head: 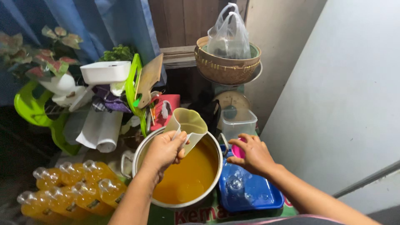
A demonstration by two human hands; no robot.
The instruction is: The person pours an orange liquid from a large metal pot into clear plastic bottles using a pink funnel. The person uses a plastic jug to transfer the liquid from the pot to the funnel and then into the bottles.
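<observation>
Cluttered floor corner by a white wall, a pot [177,175] of orange liquid at centre.
Your left hand [163,151] is clenched on a jug [188,126] tilted over the pot; at 3 o'clock, your right hand [251,154] curls around a pink cup [237,151] above the blue lid [246,189].

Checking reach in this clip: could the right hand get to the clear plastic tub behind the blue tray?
Probably yes. The right hand hovers just in front of the clear plastic tub, with nothing between them, though it already holds a pink thing.

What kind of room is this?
Probably a home kitchen corner where drinks get made. There is a big metal pot of orange liquid, filled bottles of it lying beside, a kitchen scale, and a cutting board among stacked utensils.
</observation>
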